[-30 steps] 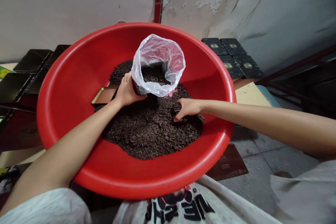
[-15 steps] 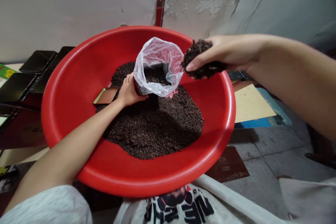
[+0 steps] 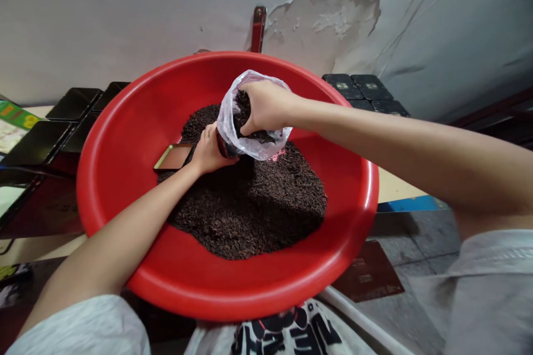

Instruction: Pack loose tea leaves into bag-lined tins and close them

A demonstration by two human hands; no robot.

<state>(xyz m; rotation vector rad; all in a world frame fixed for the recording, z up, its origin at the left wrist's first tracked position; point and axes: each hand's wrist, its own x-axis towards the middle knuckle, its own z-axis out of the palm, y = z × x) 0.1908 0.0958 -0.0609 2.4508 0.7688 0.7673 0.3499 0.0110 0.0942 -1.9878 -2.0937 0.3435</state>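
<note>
A wide red basin [image 3: 333, 255] holds a heap of dark, loose tea leaves [image 3: 250, 222]. Over the heap, my left hand [image 3: 209, 151] is wrapped round the left side of a dark tin [image 3: 226, 147]. A clear plastic bag [image 3: 227, 116] lines this tin, its crinkled mouth spread above the rim. My right hand [image 3: 270, 106] is inside the bag's mouth, closed on a clump of tea leaves; part of the clump is hidden behind my fingers. Left of the tin, a shallow rectangular lid [image 3: 175, 156] lies against the heap's edge.
Dark open tins [image 3: 39, 143] stand left of the basin. Several black tins [image 3: 370, 87] sit behind it on the right. A dark red tin [image 3: 258, 28] shows upright against the wall behind. Below the basin's right side lies a dark red panel [image 3: 370, 272].
My right hand has moved left with its handful of tea leaves, from beside the bag into its mouth. My left hand still holds the tin. The view has shifted slightly.
</note>
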